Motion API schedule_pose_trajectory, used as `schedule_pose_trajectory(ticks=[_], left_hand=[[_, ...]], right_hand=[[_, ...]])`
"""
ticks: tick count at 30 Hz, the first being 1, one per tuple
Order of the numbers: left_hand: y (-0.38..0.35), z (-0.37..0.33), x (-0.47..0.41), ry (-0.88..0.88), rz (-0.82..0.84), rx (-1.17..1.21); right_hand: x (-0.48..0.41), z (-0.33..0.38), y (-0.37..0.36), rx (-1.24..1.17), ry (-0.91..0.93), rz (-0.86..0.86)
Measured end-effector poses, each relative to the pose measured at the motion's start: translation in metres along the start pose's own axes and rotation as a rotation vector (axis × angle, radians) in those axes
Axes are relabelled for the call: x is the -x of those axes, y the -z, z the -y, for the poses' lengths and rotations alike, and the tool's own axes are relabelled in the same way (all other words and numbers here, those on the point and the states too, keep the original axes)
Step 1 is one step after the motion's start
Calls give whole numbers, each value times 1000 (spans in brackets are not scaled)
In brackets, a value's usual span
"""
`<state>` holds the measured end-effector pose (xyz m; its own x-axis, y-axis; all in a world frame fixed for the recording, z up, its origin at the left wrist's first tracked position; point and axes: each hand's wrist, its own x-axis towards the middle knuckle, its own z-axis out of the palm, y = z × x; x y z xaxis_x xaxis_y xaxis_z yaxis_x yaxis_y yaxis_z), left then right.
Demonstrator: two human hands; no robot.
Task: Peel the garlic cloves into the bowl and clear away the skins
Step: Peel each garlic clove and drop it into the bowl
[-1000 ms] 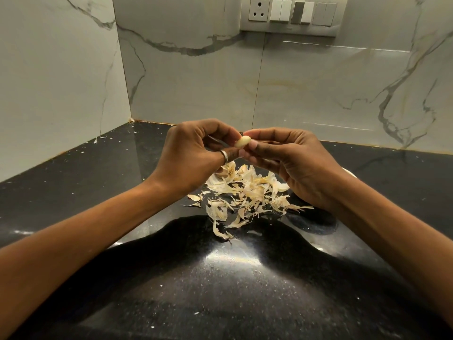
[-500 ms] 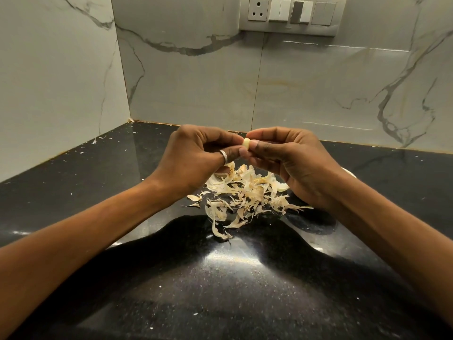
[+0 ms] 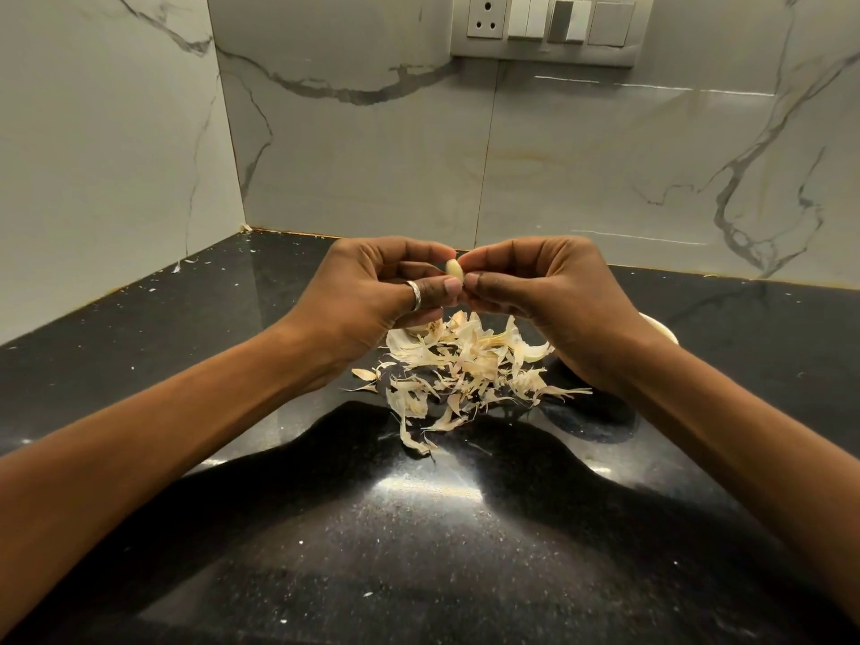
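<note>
A small pale garlic clove [image 3: 454,270] sits pinched between the fingertips of both hands above the counter. My left hand [image 3: 372,295], with a ring on its thumb, holds it from the left; my right hand [image 3: 544,290] holds it from the right. Below them a loose heap of dry garlic skins [image 3: 460,365] lies on the black counter [image 3: 419,528]. A bit of a garlic piece [image 3: 426,329] shows under my left hand. Only the pale rim of the bowl [image 3: 661,329] shows behind my right wrist.
Marble-patterned walls close the counter at the back and on the left, meeting in a corner. A socket and switch panel [image 3: 544,27] is mounted high on the back wall. Small white flecks are scattered over the counter.
Both hands have stayed together over the heap. The clove has turned between the fingertips from lying across to standing more upright.
</note>
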<state>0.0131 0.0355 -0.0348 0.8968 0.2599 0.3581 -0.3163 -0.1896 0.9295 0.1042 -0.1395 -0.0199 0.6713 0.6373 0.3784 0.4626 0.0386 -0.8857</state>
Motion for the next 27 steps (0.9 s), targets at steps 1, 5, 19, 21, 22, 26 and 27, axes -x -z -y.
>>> schedule_pose_trajectory(ticks=[1, 5, 19, 21, 22, 26, 27], left_hand=[[0, -1, 0, 4, -3, 6], [-1, -3, 1, 26, -8, 32], [-5, -7, 4, 49, -16, 126], [-6, -7, 4, 50, -15, 130], [-6, -7, 5, 53, -15, 133], [-7, -7, 5, 62, -12, 144], [-7, -7, 5, 65, -12, 146]], right_hand=[[0, 0, 0, 12, 11, 0], [1, 1, 1, 26, 36, 16], [0, -5, 1, 71, 113, 22], [0, -5, 1, 78, 119, 21], [0, -5, 1, 79, 122, 17], [0, -5, 1, 83, 127, 0], [0, -5, 1, 87, 127, -2]])
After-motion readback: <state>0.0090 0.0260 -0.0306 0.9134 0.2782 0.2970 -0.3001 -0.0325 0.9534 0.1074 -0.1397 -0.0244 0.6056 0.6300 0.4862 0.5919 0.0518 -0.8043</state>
